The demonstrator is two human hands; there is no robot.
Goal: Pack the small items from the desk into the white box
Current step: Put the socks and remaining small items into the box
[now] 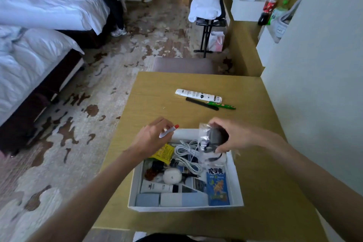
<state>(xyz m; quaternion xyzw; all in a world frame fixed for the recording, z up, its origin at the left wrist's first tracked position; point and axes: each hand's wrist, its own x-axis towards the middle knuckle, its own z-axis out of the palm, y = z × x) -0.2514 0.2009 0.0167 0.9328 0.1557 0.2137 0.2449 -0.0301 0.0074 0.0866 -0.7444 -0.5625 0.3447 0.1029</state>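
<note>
Head view: your white box (235, 182) sits near the desk's (157, 92) front edge, with bare desk beyond it up to a white tube (198, 95), black comb (202, 103) and green pen (222, 105). Above the box's far end, your left hand (151, 137) pinches a small red-capped tube (169, 131); your right hand (227, 137) grips a clear plastic bag (206, 139).

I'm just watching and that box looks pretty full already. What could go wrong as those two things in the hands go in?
The white box is crowded, so the clear plastic bag in the right hand may sit high or slide out. It could also snag the loose white cable below it. The small red-capped tube in the left hand might slip into gaps and get buried.
</note>
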